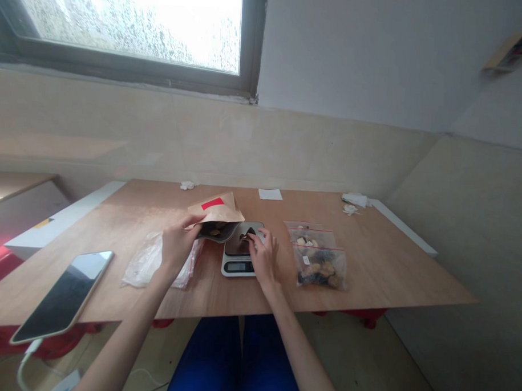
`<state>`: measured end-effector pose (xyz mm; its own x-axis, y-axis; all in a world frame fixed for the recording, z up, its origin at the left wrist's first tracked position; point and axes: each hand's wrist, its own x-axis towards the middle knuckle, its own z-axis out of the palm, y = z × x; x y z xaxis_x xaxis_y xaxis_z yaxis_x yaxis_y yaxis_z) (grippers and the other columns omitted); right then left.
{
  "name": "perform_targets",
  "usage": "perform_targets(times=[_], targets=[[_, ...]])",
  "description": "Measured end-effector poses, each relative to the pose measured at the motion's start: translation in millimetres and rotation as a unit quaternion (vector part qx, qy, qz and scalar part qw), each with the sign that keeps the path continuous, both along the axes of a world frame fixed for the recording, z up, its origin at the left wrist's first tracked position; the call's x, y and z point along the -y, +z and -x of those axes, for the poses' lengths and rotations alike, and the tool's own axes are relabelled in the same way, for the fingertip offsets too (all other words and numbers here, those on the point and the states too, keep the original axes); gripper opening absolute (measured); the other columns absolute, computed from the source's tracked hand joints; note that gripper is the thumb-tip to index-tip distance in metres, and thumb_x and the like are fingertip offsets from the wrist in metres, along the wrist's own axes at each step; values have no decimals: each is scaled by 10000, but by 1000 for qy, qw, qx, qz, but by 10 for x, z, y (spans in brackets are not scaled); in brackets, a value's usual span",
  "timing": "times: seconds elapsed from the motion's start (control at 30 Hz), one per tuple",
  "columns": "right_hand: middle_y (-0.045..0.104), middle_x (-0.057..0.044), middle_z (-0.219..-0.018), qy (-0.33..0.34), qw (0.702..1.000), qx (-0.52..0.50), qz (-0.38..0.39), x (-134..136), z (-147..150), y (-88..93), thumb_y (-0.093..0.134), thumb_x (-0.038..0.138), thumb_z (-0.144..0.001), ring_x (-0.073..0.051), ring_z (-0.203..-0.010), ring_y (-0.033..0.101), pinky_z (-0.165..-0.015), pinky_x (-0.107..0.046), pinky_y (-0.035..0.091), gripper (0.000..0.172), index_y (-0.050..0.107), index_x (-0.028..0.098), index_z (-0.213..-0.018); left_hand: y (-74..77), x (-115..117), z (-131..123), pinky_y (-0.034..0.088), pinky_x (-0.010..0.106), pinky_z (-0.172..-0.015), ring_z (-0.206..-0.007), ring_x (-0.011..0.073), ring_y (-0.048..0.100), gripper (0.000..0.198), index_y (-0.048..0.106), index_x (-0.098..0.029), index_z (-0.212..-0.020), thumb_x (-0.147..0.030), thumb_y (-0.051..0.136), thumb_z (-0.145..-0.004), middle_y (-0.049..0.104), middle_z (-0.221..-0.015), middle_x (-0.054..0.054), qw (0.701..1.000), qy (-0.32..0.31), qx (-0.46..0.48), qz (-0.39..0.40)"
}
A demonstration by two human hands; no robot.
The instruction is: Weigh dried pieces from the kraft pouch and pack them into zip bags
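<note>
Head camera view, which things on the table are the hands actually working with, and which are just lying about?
In hand: brown paper bag held by the left hand; kitchen scale; small dark piece touched by the right hand.
Lying about: phone; clear plastic bag; filled zip bags; white slip; tissue scraps.

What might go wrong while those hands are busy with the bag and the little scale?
The left hand holds the brown paper bag open and tilted by the scale, so pieces might spill. The right hand rests on the scale, which may spoil the reading. The phone lies near the table edge; an elbow might knock it off.
</note>
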<state>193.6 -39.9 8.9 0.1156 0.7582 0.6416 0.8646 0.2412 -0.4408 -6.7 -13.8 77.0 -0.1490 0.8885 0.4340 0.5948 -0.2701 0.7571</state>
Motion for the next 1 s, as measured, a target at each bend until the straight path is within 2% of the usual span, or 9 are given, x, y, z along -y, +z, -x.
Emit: perform_targets(times=[0.17, 0.3, 0.43, 0.57, 0.7, 0.77, 0.83, 0.9, 1.0], targets=[[562, -102, -1060, -2, 998, 66, -9, 65, 141, -7, 472, 139, -866, -226, -955, 501, -814, -357, 403, 268, 639, 211, -1063, -2, 23, -13, 484, 240, -722, -805, 179, 678, 247, 698, -234, -900, -304, 524, -738, 726, -887, -15, 1000, 3, -2, -2], [567, -90, -1060, 25, 996, 76, 39, 57, 179, -20, 511, 129, -846, -223, -980, 492, -845, -353, 393, 251, 646, 221, -1036, 4, 31, -7, 482, 227, -710, -793, 174, 679, 242, 701, -230, -892, -298, 528, -736, 728, -876, -17, 1000, 4, -2, 0], [535, -118, -1106, 33, 993, 79, 83, 59, 134, 6, 519, 246, -858, -258, -1020, 468, -867, -414, 379, 220, 642, 215, -1038, -14, 35, 0, 481, 226, -712, -800, 172, 679, 251, 696, -235, -906, -305, 523, -739, 726, -891, -18, 1000, -3, 3, 4], [522, -121, -1087, 64, 996, 33, 54, 144, 98, 123, 467, 284, -875, -256, -988, 485, -871, -436, 387, 247, 638, 204, -1035, -30, 45, -20, 480, 239, -735, -817, 180, 679, 258, 691, -241, -918, -306, 514, -742, 725, -899, -15, 1000, 0, -3, 12], [551, -89, -958, 162, 985, -58, 1, 287, 206, 327, 380, 192, -885, -198, -960, 522, -877, -349, 433, 269, 638, 184, -962, -19, 76, -67, 485, 240, -727, -805, 181, 681, 251, 688, -237, -898, -295, 512, -730, 727, -887, -14, 1000, -3, -4, 17], [570, -90, -1006, 235, 971, -50, 9, 328, 311, 425, 353, 167, -888, -188, -1011, 529, -900, -330, 442, 297, 615, 179, -1027, -19, 103, -86, 485, 235, -706, -795, 181, 680, 247, 690, -234, -888, -290, 511, -727, 729, -863, -11, 1000, 0, -10, 17], [573, -104, -1104, 271, 962, -15, 33, 322, 426, 495, 332, 148, -893, -193, -1087, 514, -939, -332, 431, 328, 583, 159, -1103, -33, 133, -97, 483, 234, -674, -783, 183, 679, 247, 691, -236, -887, -291, 506, -733, 730, -832, -9, 1000, 5, -23, 17], [577, -137, -1134, 259, 963, 24, 65, 263, 531, 527, 316, 122, -892, -216, -1103, 518, -937, -347, 435, 340, 577, 118, -1110, -63, 163, -100, 478, 234, -645, -765, 184, 678, 247, 691, -243, -895, -297, 502, -744, 730, -810, -10, 999, 5, -31, 19], [622, -179, -1045, 203, 970, 50, 125, 88, 655, 522, 357, 96, -868, -259, -981, 587, -853, -377, 472, 310, 590, 74, -1072, -118, 204, -95, 475, 232, -647, -765, 177, 677, 251, 686, -260, -926, -307, 505, -759, 729, -833, -17, 999, -7, -30, 21]])
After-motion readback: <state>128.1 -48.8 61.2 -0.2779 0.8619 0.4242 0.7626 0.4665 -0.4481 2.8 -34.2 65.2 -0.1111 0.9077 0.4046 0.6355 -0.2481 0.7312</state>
